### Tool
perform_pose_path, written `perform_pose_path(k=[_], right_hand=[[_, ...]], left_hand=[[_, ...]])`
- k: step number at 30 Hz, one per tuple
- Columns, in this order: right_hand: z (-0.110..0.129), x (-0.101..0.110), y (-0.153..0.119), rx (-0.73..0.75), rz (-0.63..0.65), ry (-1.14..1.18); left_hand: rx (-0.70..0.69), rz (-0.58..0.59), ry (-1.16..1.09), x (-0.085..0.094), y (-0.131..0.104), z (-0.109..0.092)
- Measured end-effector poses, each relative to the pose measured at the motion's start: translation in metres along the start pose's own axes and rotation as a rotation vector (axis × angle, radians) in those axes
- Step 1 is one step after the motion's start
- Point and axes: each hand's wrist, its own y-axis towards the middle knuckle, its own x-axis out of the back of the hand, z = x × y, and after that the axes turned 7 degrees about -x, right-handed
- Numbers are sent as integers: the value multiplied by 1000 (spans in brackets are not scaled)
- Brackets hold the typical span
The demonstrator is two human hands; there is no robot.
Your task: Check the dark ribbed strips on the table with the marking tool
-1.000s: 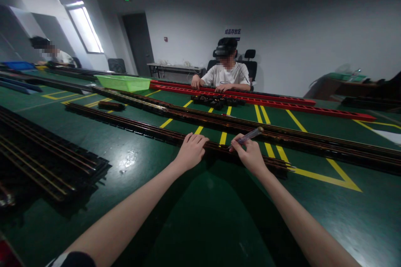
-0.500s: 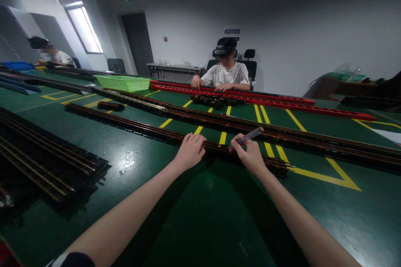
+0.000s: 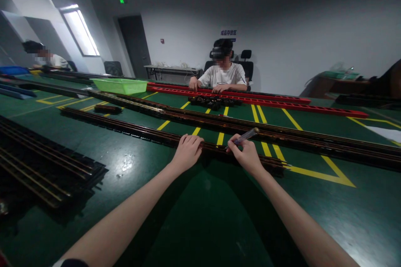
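Note:
A long dark rail strip (image 3: 142,128) with thin metallic bars lies slantwise across the green table in front of me. My left hand (image 3: 189,150) is closed over its near side, fingers curled onto the top. Farther right along the same strip, my right hand (image 3: 246,153) pinches a screwdriver (image 3: 247,135) by its clear, purplish handle. The handle's butt points up and to the right, while the shaft end slants down toward the strip. Fingers and shadow partly hide the tip, so exact contact cannot be made out.
Longer dark rails (image 3: 282,137) run just beyond. Stacked rail strips (image 3: 40,162) lie at left, near a short dark piece (image 3: 108,109). A green basket (image 3: 120,86) and red slotted rails (image 3: 282,105) stand farther back. Across the table a person (image 3: 224,76) handles the red rails.
The whole view has shifted slightly, so everything appears a little farther left. Both hands and the screwdriver keep nearly the same place on the rail strip.

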Motion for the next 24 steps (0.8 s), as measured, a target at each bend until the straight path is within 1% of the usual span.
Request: perform_pose_path(k=[11, 19, 24], right_hand=[[1, -1, 1, -12, 0, -8], [2, -4, 1, 5, -5, -13], [3, -4, 1, 7, -10, -13]], left_hand=[[17, 9, 56, 2, 1, -4], [15, -11, 88, 0, 1, -3], [58, -47, 91, -1, 0, -3]])
